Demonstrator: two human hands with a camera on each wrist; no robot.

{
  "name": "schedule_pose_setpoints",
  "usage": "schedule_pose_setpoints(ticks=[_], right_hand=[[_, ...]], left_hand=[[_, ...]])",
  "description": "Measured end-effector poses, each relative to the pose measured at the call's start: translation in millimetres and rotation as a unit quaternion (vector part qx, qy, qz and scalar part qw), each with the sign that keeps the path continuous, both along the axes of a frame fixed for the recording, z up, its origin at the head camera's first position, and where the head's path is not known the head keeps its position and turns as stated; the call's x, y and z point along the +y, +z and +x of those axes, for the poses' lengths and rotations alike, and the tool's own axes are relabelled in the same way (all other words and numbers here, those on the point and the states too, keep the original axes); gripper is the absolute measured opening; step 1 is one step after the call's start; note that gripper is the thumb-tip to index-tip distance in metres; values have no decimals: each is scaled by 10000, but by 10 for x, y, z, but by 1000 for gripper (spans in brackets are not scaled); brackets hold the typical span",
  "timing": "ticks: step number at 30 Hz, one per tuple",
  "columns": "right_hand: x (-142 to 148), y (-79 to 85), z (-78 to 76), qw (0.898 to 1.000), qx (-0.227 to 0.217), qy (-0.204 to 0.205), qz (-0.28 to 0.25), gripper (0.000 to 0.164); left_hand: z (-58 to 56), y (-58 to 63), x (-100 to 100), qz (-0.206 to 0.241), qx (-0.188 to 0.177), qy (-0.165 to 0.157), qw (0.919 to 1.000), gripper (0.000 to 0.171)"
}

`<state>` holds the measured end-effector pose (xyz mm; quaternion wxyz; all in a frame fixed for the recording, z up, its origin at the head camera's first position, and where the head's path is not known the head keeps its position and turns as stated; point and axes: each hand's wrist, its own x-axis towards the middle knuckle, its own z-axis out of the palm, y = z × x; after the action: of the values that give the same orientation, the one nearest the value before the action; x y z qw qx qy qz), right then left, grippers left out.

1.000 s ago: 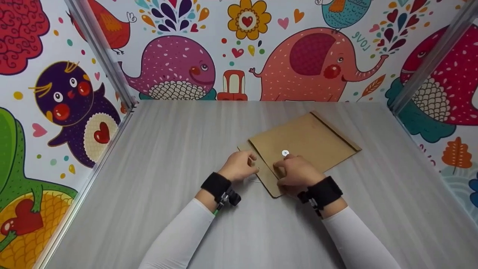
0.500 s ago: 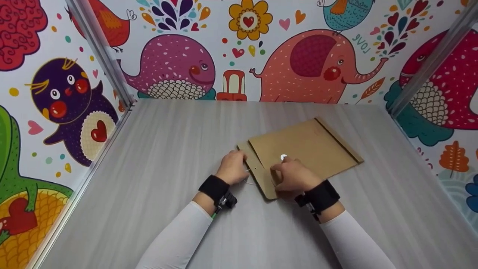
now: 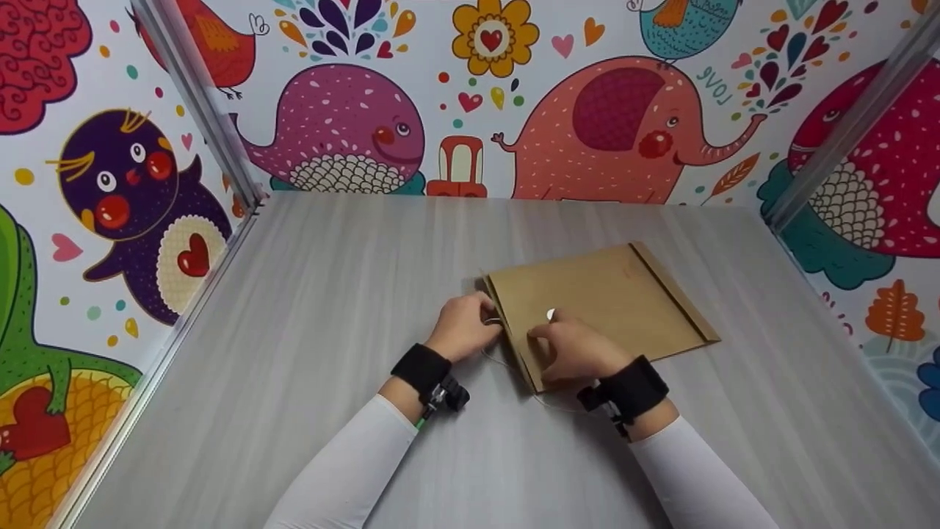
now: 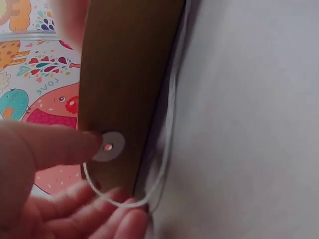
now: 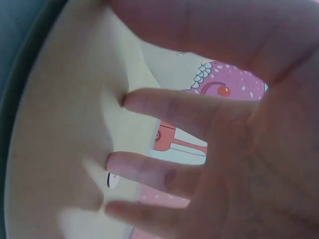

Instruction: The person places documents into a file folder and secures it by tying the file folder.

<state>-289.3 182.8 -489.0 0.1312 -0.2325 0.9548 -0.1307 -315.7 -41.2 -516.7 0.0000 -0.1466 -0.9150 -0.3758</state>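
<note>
A brown kraft paper string-tie envelope [image 3: 613, 286] lies slantwise on the table. Its flap [image 4: 127, 74] stands raised along the left side. My left hand [image 3: 463, 325] is at that flap, and its thumb tip touches the white round button [image 4: 117, 148]. The other left fingers bend below, apart from the thumb, and a thin white string [image 4: 171, 99] loops across their tips. With fingers spread, my right hand [image 3: 587, 351] presses its fingertips into the envelope's front, denting the paper. Beside its index finger shows a second white button [image 3: 551, 314], partly covered.
The grey wood-grain table [image 3: 352, 264] carries the envelope, with loose string trailing at its near corner. Walls printed with cartoon animals [image 3: 352, 125] stand behind and at both sides, joined by metal corner posts [image 3: 198, 95].
The flap, earlier lying out flat to the left, has swung up toward the envelope. My left hand moved slightly right with it. The envelope shifted a little toward me; the right fingers stayed on it.
</note>
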Motion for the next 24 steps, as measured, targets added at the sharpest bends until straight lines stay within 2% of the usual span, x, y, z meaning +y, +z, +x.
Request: schedule_pose_setpoints(ticks=[5, 8, 15, 20, 24], right_hand=[[39, 39, -4, 9994, -133, 325, -10, 65], [15, 69, 1, 9987, -286, 420, 27, 68], [-26, 92, 3, 9979, -604, 206, -97, 94], [-5, 98, 11, 9976, -456, 402, -318, 98], [-16, 101, 16, 9967, -186, 728, -305, 92]], left_hand=[[24, -5, 36, 6, -1, -472, 9989, 34], [37, -8, 43, -132, 26, -527, 9985, 35], [54, -14, 52, -403, 184, -532, 9976, 34], [70, -26, 72, -558, 283, -640, 9960, 34], [65, -33, 83, -596, 344, -707, 9951, 34]])
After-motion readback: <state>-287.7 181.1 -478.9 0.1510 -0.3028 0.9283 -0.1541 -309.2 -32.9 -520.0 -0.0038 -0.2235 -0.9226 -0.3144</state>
